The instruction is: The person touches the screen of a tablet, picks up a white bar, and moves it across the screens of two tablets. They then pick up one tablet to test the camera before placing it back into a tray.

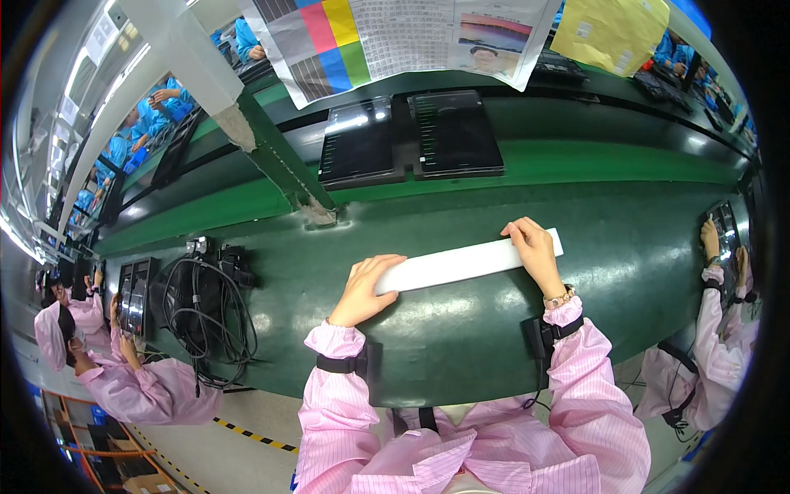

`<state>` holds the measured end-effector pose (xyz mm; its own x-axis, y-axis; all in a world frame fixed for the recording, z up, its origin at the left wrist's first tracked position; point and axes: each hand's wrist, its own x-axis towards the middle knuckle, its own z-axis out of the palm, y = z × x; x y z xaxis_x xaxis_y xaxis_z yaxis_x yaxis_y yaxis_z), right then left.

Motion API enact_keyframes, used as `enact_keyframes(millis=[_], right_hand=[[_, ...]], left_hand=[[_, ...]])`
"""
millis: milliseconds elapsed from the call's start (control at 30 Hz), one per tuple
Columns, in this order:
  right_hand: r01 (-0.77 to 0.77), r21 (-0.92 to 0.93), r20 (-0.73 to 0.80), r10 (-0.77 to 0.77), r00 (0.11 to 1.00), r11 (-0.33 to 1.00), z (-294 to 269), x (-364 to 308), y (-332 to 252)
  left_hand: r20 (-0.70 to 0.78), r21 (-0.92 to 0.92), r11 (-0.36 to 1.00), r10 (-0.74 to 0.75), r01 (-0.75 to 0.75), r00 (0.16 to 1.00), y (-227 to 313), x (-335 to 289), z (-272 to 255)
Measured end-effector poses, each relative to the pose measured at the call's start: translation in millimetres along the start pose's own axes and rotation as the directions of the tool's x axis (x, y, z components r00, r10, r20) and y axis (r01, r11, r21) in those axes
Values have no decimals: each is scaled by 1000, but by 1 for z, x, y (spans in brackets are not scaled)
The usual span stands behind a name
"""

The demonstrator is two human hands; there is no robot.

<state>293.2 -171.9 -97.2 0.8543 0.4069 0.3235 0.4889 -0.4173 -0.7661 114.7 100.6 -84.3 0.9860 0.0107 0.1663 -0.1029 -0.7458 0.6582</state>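
Observation:
A long, flat white bar [465,265] lies on the green table in front of me, its right end a little farther away than its left; what it is made of I cannot tell. At its left end, my left hand [367,286] holds it, fingers along the top edge and thumb by the lower edge. My right hand [535,248] reaches across the bar close to its right end, with fingers bent over its far edge. Pink striped sleeves and black wrist straps cover both forearms.
Tangled black cables [206,309] and dark devices lie left on the green table [461,346]. Two black screen panels [455,136] rest on the conveyor behind. A printed sheet [395,41] and yellow bag [611,33] hang above. Co-workers in pink sit at both sides; a post [276,160] stands left.

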Motion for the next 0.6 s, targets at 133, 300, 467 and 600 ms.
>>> enact_keyframes(millis=[133,300,467,600], right_hand=[[-20,3,11,20,1000,1000,0,0,-2],[-5,-3,5,5,1000,1000,-1,-1,-1],[3,13,-2,-3,1000,1000,0,-2,-1],[7,6,-3,-7,1000,1000,1,-1,0]], left_hand=[[-2,-2,1000,-4,4,1000,0,-1,-1],[4,-1,1000,-4,4,1000,0,-1,0],[18,-13,1000,-11,11,1000,-1,-2,0],[35,-13,1000,-21,22,999,-2,-2,-1]])
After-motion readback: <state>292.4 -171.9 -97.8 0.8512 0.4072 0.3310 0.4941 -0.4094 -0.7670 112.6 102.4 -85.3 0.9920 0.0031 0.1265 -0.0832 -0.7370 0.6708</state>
